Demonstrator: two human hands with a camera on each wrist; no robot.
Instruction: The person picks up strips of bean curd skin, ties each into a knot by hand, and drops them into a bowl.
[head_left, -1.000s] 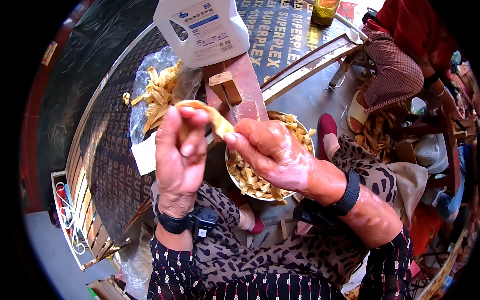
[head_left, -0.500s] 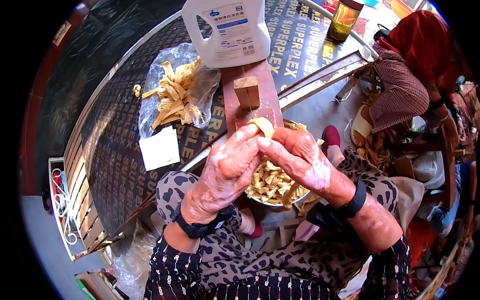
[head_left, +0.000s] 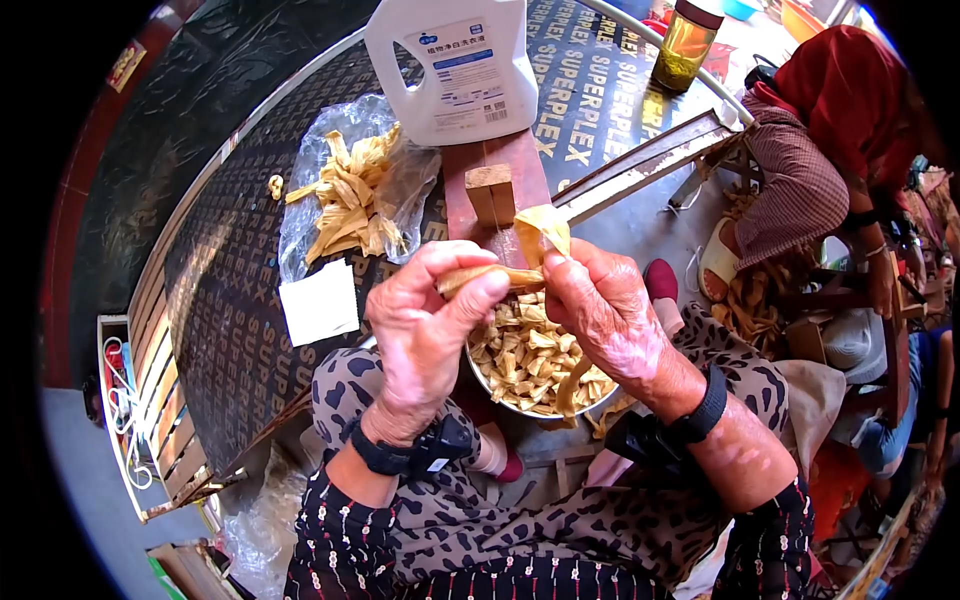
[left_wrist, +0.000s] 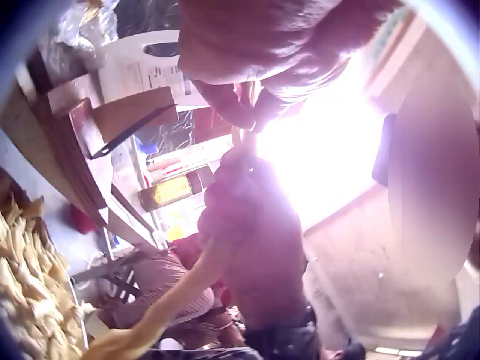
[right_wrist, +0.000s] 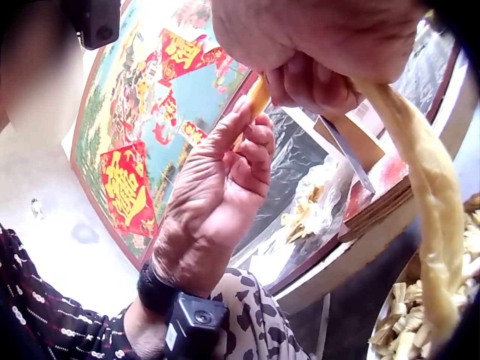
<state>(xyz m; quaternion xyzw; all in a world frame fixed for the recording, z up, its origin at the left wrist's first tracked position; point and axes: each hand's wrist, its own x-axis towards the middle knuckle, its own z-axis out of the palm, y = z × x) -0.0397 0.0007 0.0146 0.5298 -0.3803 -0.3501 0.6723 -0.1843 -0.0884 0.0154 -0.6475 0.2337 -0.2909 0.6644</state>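
My left hand (head_left: 415, 325) pinches one end of a pale yellow, flattened strip (head_left: 542, 230) between thumb and fingers. Close beside it, my right hand (head_left: 605, 310) pinches the same strip where it bends up into a loop. In the right wrist view a long tail of the strip (right_wrist: 435, 217) hangs down from the right hand (right_wrist: 322, 45). Below both hands stands a round bowl (head_left: 500, 400), filled with short, knotted-looking pieces (head_left: 530, 350) of the same material. Part of the strip is hidden behind the right fingers.
A red bench (head_left: 475, 160) carries a wooden block (head_left: 490, 195) with an upright blade (right_wrist: 349, 154) and a white detergent jug (head_left: 455, 75). Loose strips (head_left: 360, 190) lie on a plastic bag at left, near a white paper (head_left: 320, 303). Another person (head_left: 830, 110) sits at right.
My hands first held the strip higher and apart, came together over the bowl, then parted slightly. The strip now forms a raised loop at the right hand, and the left palm has turned upward.
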